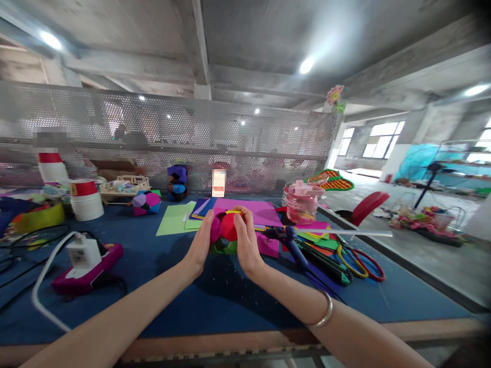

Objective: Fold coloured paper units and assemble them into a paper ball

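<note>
Between my two hands is a paper ball (229, 228) made of red, magenta, green and yellow faces, with dark gaps showing between some of them. My left hand (201, 244) presses on its left side, fingers fairly straight. Around the right side curl the fingers of my right hand (248, 240), thumb on the red face. Sheets of coloured paper (172, 219) lie just behind the ball. To the right, a blue glue gun (293, 244) with a long clear glue stick in it rests on more coloured paper.
Scissors (368, 265) and a green-and-black cutter (326, 263) lie at right, near a pink container (302, 204). At left are a magenta power strip (86, 268) with cables and stacked paper cups (86, 202). Another paper ball (146, 203) and a lit phone (218, 183) stand farther back.
</note>
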`<control>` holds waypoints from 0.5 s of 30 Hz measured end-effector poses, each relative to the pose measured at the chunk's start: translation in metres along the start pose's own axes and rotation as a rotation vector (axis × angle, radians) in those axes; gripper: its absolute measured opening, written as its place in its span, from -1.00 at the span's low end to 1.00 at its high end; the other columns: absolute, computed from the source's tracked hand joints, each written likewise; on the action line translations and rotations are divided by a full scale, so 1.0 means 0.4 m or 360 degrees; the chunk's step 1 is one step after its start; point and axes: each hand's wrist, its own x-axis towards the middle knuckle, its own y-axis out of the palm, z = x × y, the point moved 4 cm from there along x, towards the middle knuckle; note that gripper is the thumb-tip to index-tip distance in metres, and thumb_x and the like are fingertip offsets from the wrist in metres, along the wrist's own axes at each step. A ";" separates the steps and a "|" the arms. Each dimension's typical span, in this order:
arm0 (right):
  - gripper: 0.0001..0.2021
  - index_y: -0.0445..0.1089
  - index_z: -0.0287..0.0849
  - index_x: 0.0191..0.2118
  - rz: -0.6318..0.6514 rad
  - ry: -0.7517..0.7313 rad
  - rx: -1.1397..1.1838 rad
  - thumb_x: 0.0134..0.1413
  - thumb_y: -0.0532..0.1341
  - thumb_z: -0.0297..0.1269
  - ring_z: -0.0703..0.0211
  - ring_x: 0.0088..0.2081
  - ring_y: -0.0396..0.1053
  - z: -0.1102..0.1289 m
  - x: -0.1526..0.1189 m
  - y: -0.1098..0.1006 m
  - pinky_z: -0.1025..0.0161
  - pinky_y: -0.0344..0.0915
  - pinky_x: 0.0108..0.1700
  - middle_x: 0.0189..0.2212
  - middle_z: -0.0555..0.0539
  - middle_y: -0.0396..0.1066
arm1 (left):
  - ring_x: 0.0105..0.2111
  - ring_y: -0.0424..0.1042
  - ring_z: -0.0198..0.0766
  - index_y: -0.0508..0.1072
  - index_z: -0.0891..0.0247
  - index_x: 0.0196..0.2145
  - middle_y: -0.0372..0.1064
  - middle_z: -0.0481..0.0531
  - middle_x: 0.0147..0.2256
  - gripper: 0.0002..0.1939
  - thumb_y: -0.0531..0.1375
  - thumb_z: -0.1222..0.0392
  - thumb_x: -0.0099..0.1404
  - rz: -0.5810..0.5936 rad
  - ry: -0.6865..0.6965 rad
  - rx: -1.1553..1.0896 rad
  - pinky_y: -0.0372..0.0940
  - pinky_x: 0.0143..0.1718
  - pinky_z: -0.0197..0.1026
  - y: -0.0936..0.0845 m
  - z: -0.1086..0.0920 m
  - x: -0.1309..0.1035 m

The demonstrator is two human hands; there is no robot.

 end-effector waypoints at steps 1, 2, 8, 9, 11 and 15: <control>-0.66 0.22 -0.10 -0.01 0.0001 -0.0007 0.0004 0.28 0.06 0.03 0.12 -0.07 0.27 0.000 -0.001 0.002 0.16 0.25 0.07 -0.10 -0.08 0.26 | 0.26 0.24 -0.08 0.40 0.16 0.13 0.33 0.08 0.21 -0.48 0.16 -0.16 0.32 -0.0030 -0.0005 -0.0050 0.17 0.27 -0.08 0.007 -0.003 -0.004; -0.67 0.22 -0.10 -0.02 0.0006 -0.0013 0.0010 0.28 0.05 0.03 0.12 -0.07 0.27 0.000 -0.001 0.004 0.16 0.24 0.06 -0.10 -0.08 0.26 | 0.21 0.30 -0.08 0.41 0.15 0.11 0.38 0.06 0.17 -0.51 0.17 -0.12 0.32 -0.0056 0.0019 -0.0111 0.24 0.22 -0.09 0.015 -0.009 -0.008; -0.66 0.21 -0.06 0.02 0.0059 0.0008 0.0005 0.29 0.05 0.04 0.12 -0.10 0.27 -0.011 -0.009 0.014 0.18 0.26 0.00 -0.09 -0.08 0.27 | 0.12 0.40 -0.08 0.48 0.15 0.03 0.46 0.03 0.06 -0.60 0.23 0.02 0.26 -0.0182 0.0117 -0.0203 0.34 0.12 -0.10 0.023 -0.025 -0.011; -0.66 0.21 -0.06 0.02 0.0060 0.0013 0.0003 0.30 0.05 0.04 0.12 -0.10 0.27 -0.013 -0.011 0.015 0.18 0.25 0.00 -0.09 -0.07 0.27 | 0.11 0.40 -0.09 0.48 0.16 0.02 0.47 0.04 0.05 -0.60 0.24 0.03 0.25 -0.0188 0.0128 -0.0195 0.33 0.12 -0.09 0.020 -0.024 -0.009; -0.66 0.20 -0.06 0.03 0.0069 0.0014 0.0002 0.31 0.05 0.03 0.13 -0.09 0.27 -0.015 -0.013 0.016 0.19 0.25 0.00 -0.09 -0.07 0.27 | 0.12 0.39 -0.11 0.48 0.16 0.02 0.46 0.05 0.06 -0.61 0.24 0.05 0.25 -0.0189 0.0162 -0.0170 0.29 0.16 -0.08 0.014 -0.022 -0.005; -0.65 0.17 -0.06 0.05 0.0106 0.0002 -0.0007 0.32 0.02 0.05 0.13 -0.06 0.27 -0.012 -0.019 0.018 0.19 0.25 0.03 -0.06 -0.08 0.26 | 0.17 0.34 -0.11 0.47 0.17 0.02 0.42 0.05 0.10 -0.62 0.23 0.04 0.26 -0.0159 0.0203 -0.0135 0.21 0.22 -0.05 0.010 -0.019 0.002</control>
